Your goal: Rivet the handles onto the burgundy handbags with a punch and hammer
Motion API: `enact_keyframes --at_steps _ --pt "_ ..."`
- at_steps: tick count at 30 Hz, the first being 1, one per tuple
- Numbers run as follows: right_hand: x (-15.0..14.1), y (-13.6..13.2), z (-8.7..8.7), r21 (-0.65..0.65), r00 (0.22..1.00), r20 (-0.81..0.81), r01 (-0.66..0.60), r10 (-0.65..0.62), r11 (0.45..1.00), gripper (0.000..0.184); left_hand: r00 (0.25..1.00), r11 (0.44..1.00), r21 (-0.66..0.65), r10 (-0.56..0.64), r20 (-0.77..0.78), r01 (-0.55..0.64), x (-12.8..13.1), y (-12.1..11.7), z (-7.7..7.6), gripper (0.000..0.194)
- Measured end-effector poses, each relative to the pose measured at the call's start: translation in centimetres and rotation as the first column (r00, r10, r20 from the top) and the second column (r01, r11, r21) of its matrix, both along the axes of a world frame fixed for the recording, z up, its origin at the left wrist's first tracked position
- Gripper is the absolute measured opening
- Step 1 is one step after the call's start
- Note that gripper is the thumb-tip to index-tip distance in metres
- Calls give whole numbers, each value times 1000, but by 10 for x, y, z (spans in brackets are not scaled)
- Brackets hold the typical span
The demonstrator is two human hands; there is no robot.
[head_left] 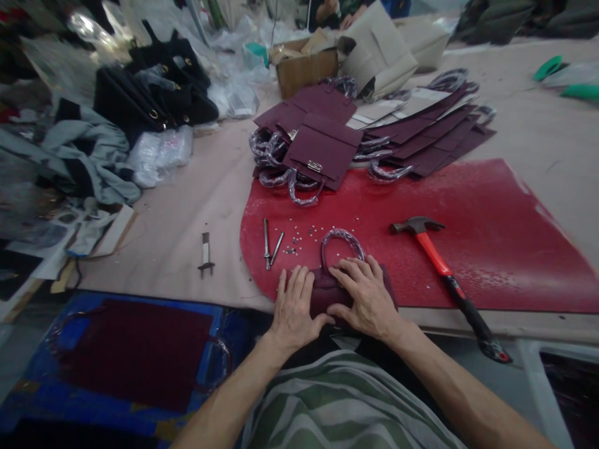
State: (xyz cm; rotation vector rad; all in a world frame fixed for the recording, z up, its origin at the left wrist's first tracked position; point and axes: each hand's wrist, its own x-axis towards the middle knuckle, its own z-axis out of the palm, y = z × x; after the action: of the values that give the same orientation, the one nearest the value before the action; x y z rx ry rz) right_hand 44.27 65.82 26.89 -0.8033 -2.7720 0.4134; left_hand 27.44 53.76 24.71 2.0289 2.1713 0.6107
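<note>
A small maroon handbag (327, 292) lies on the red work mat (491, 237) at the table's near edge, its plastic-wrapped handle (341, 240) pointing away from me. My left hand (294, 308) rests on the bag's left side, fingers flat and pressing down. My right hand (367, 296) lies over its right side, fingers bent and pressed against the top near the handle base. Small rivets (304, 236) are scattered on the mat just beyond the bag.
A red-handled hammer (444, 274) lies right of my hands. Two metal punches (270, 243) and another tool (206, 252) lie to the left. Piles of maroon bag panels (322, 146) sit further back, with a cardboard box (306, 65) and black bags (159, 87) beyond.
</note>
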Motion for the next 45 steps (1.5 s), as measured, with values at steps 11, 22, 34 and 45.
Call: enact_keyframes --at_steps 11,22,34,45 --pt "-6 -14 -3 -8 995 23 97 -97 995 69 999 1000 -22 -9 -46 8 2 -3 -3 96" --pt "-8 -18 -3 -34 989 -24 148 -148 988 60 993 990 -138 54 102 -40 0 0 13 84" --pt "-12 -20 -5 56 982 -40 189 -187 980 59 965 996 -85 4 263 19 -9 -3 22 71" --pt "-12 -20 0 57 982 -34 189 -188 980 61 749 732 -387 648 140 -561 -128 74 57 30"
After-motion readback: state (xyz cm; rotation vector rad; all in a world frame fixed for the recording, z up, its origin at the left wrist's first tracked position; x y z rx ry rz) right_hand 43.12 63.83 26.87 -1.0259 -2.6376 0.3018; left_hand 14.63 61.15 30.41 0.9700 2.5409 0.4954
